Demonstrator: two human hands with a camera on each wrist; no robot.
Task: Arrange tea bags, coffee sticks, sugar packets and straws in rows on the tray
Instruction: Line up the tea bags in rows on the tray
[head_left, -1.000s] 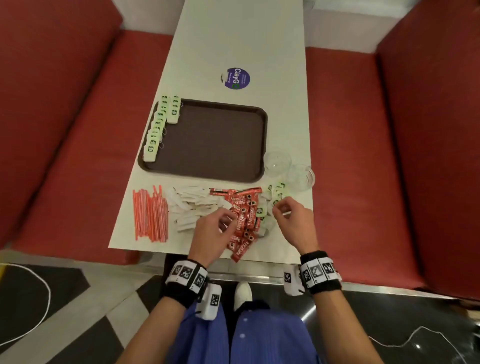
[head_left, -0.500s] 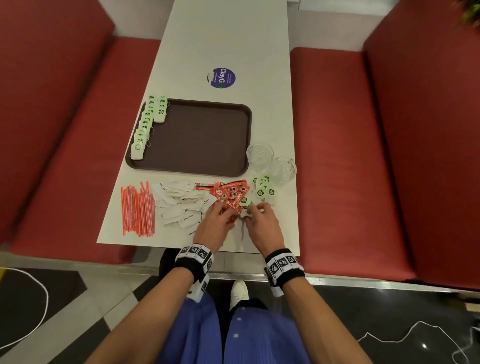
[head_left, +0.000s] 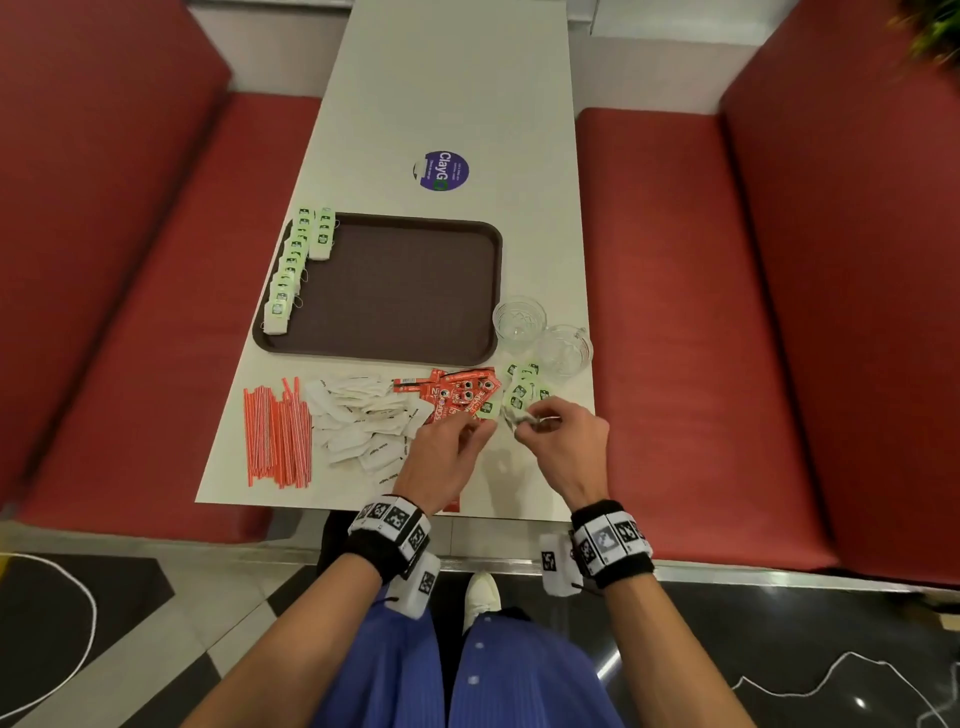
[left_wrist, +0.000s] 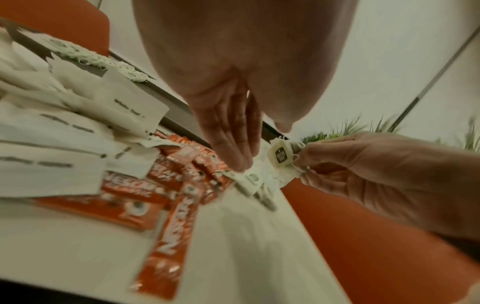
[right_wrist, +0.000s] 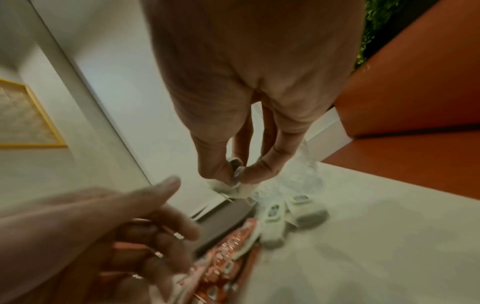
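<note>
A brown tray (head_left: 395, 291) lies mid-table with a row of green tea bags (head_left: 291, 270) along its left edge. In front of it lie orange straws (head_left: 278, 434), white sugar packets (head_left: 358, 421), red coffee sticks (head_left: 460, 395) and loose tea bags (head_left: 524, 387). My right hand (head_left: 527, 423) pinches one tea bag (left_wrist: 280, 156) between thumb and finger, just above the table near the loose pile. My left hand (head_left: 480, 428) hovers beside it over the coffee sticks, fingers (left_wrist: 233, 144) straight and holding nothing.
Two clear glasses (head_left: 519, 317) (head_left: 563, 348) stand right of the tray, just behind the loose tea bags. A purple sticker (head_left: 441, 171) lies on the table beyond the tray. Red bench seats (head_left: 727, 312) flank the table; its near edge is under my wrists.
My right hand has picked a tea bag out of the loose pile and lifted it. Both hands came together half a second ago and have since drawn slightly apart.
</note>
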